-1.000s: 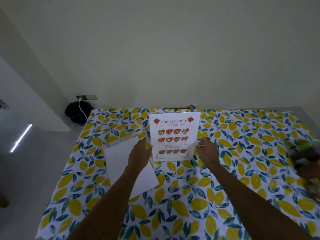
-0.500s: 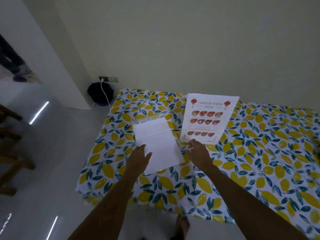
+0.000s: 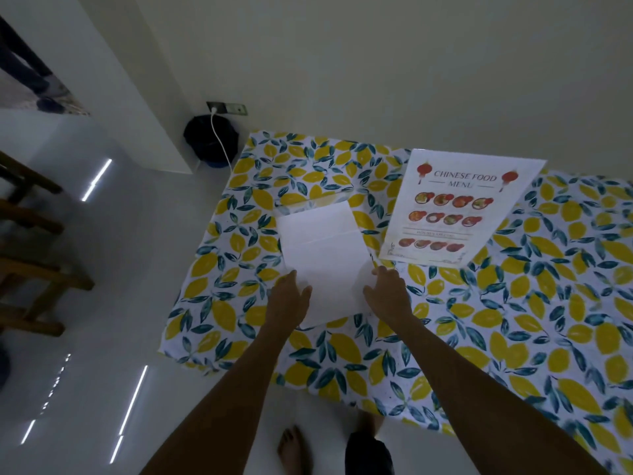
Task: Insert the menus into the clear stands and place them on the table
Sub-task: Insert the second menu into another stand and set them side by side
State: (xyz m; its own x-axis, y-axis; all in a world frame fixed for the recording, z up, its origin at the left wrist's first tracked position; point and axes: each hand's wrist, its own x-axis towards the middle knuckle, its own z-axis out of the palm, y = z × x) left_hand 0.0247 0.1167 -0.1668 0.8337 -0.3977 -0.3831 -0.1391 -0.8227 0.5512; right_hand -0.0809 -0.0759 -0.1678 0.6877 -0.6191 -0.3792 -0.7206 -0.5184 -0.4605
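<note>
A printed Chinese food menu (image 3: 455, 209) stands upright in its clear stand at the far right of the lemon-patterned table (image 3: 513, 337). To its left, white sheets (image 3: 323, 255) lie flat, blank side up. A clear stand (image 3: 308, 200) lies flat at their far end, partly under them. My left hand (image 3: 289, 299) touches the sheets' near left edge with its fingers apart. My right hand (image 3: 387, 293) rests at their near right edge, just below the standing menu, and holds nothing that I can see.
A black bag (image 3: 210, 138) sits on the floor by the wall, with a white cable running to a socket (image 3: 226, 108). Wooden furniture (image 3: 30, 255) stands at the left. My bare foot (image 3: 294, 450) is below the table's near edge. Someone's legs (image 3: 30, 73) show at the far top left.
My right hand has let go of the standing menu and moved left to the white sheets. My left hand has come onto their near edge. My view has swung left and down.
</note>
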